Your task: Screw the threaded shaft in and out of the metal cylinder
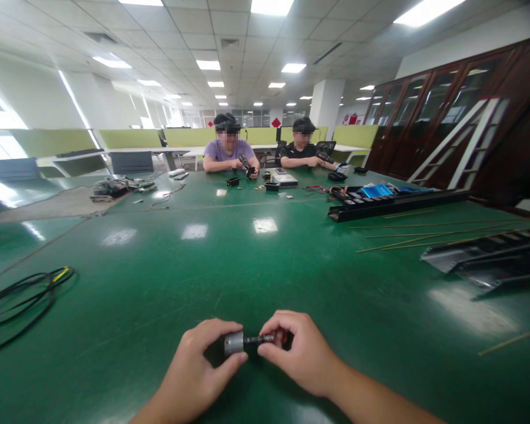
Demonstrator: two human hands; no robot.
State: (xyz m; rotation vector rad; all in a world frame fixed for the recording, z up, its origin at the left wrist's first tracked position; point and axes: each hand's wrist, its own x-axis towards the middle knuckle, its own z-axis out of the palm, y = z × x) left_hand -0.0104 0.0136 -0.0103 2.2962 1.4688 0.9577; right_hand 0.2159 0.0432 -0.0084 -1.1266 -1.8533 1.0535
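Low in the middle of the head view, my left hand (203, 362) grips a short grey metal cylinder (234, 343) between thumb and fingers. A thin dark stepped shaft (257, 340) sticks out of the cylinder's right end. The thumb and curled fingers of my right hand (300, 350) pinch the far end of that shaft. The piece lies about level just above the green tabletop (265, 277), and the fingers cover part of both ends.
A coiled black cable (26, 294) lies at the left. Black metal channels (401, 201) and thin brass-coloured rods (406, 240) are on the right. Across the table two people sit, one in a purple shirt (229, 154), handling dark tools among small black boxes (272, 186).
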